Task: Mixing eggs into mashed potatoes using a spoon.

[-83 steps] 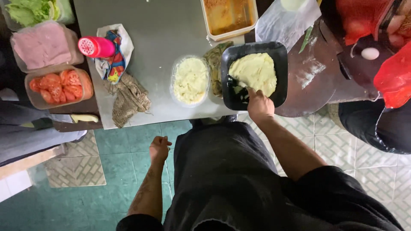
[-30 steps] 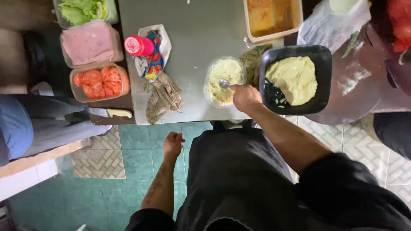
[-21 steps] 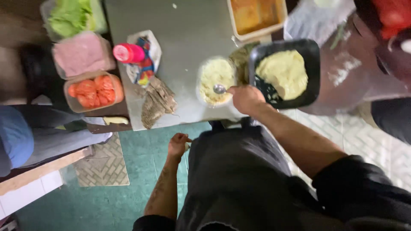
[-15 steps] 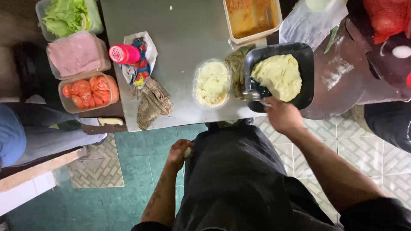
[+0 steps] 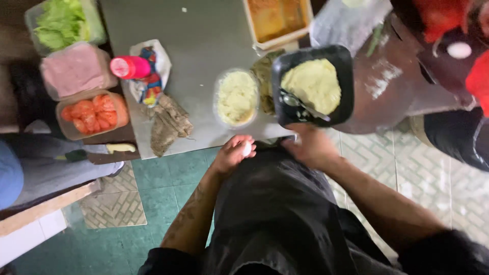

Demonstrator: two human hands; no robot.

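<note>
Black tray holds pale mash and a spoon.

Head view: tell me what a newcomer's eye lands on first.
The black tray of pale mash at the table's right edge, a spoon lying in it, stands out first. Just below, the left hand holds a small white egg-like thing in its grip. At far left sits a tub of red tomato slices.
</note>
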